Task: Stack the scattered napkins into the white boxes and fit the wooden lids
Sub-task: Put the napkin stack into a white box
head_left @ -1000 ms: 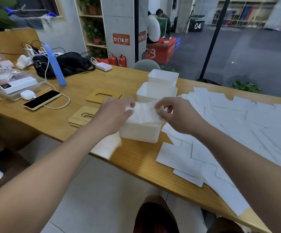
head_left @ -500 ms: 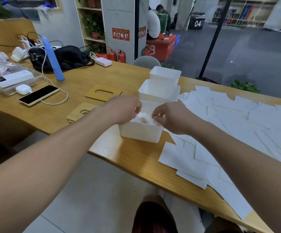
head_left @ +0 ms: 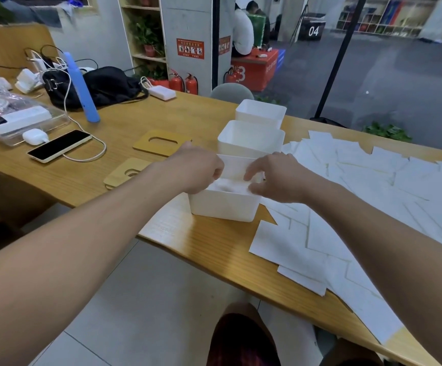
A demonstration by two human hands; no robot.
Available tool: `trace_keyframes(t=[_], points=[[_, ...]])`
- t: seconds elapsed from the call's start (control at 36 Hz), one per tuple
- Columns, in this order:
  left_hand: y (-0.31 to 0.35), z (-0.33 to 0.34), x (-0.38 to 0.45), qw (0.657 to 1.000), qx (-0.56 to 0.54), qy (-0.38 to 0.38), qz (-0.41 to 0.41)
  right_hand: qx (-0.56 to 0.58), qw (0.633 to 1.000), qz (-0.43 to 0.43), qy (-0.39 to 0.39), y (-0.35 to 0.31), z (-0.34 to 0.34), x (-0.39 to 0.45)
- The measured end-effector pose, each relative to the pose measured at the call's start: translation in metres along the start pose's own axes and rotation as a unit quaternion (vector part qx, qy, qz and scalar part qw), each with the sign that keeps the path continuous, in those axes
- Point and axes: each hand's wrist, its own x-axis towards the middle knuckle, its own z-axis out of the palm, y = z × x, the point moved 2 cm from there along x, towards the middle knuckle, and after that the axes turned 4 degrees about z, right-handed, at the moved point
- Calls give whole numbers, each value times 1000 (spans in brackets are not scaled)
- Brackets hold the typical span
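While both hands work at the mouth of the nearest white box (head_left: 224, 207), centre of the head view, we note a wad of napkins (head_left: 228, 184) sitting low inside it. A second ago that wad bulged above the rim; half a second ago it was already sinking; now it lies below the rim line. We read this as the tamping step close to done for this box.

Left hand (head_left: 196, 171): fingers curled down over the box's left rim, tips dipping inside. Whether it pinches paper or only presses, we cannot tell, the tips being hidden. Right hand (head_left: 275, 178): fingers curled over the right rim, index reaching inward toward the wad; grasp likewise unclear.

Two more white boxes stand in a row behind, toward upper centre: the middle box (head_left: 250, 142) touching or just beside the near one, the far box (head_left: 261, 112) beyond it. Both look unfilled from this angle.

Wooden lids: one with an oval slot (head_left: 161, 142) lies flat left of the middle box; a second (head_left: 127, 174) lies left of the near box, partly behind the left forearm. Neither is fitted yet.

Scattered napkins (head_left: 373, 186) cover the right half of the table (head_left: 214, 241), many overlapping, some at the near edge.

Judgement: early in the task. One box is partly loaded, most of the paper is still loose, and no lids are on.

At left of frame: phone (head_left: 60, 146), blue bottle (head_left: 81, 87), black bag (head_left: 103, 85).
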Motion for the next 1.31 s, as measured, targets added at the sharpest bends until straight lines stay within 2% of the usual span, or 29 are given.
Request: trace_keyframes(t=[0.17,0.33,0.47,0.64,0.72,0.83,1.0,1.17,1.25,1.31], points=[[0,-4,-3,998,67,16,5,2,999,22,-47,-3,-4,3],[-5,0,0,999,-28,20,17,-34,995,18,-94,-12,-8,5],[-5,-3,-1,999,-33,-9,2,-133,983,-5,-124,-24,-5,12],[-2,-4,-2,999,-49,-9,0,-152,980,-15,-125,-26,-3,18],[-2,-4,-6,998,-62,28,-3,-90,992,-6,-86,-18,-2,18],[11,-12,-17,981,-133,141,26,28,999,-7,-15,-11,-8,11],[55,-27,-31,956,-169,236,46,100,992,-56,53,4,-35,-19],[112,-28,-47,910,-323,242,95,175,980,-19,88,43,-53,-96],[150,-13,-49,887,-391,219,110,227,970,18,81,71,-42,-140],[176,-1,-46,884,-406,199,115,257,963,39,75,88,-29,-166]])
